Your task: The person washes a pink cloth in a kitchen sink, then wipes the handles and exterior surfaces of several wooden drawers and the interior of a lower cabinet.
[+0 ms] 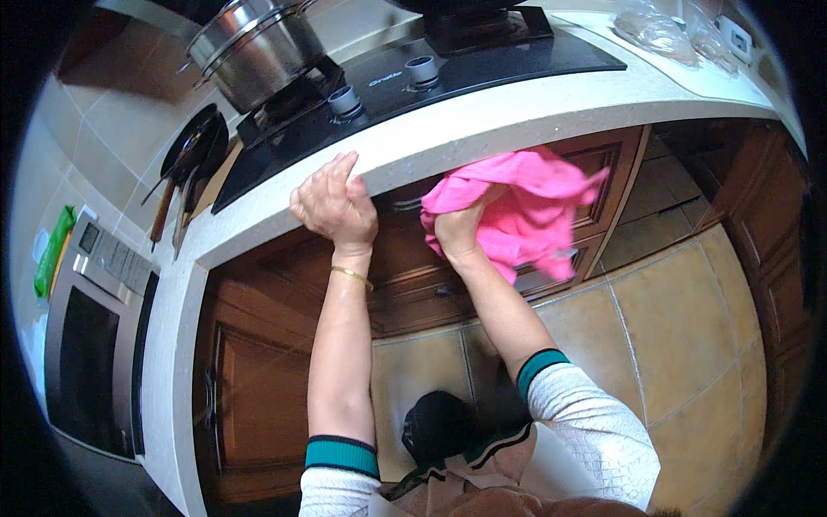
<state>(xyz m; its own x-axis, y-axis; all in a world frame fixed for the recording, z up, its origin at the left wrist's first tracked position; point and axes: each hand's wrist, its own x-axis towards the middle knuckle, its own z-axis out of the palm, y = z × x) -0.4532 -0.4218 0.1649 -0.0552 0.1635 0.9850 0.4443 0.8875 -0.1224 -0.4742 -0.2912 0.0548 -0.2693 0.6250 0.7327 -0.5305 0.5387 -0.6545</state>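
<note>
My left hand (337,205) rests at the front edge of the pale stone countertop (510,119), its fingers bent over the rim and nothing seen in it. Its palm side is hidden. To the right, my right hand (462,223) grips a bright pink cloth (523,200) just below the counter edge, against the brown wooden cabinet front. The cloth hangs in loose folds and partly covers my fingers. Behind both hands lies a black glass gas hob (387,90) with two grey knobs.
A steel steamer pot (258,52) stands on the left burner. Frying pans (200,142) lean at the wall, beyond a microwave oven (97,342). Plastic bags (659,35) lie on a white board (733,84) at right. Wooden cabinet doors (258,394) stand below the counter.
</note>
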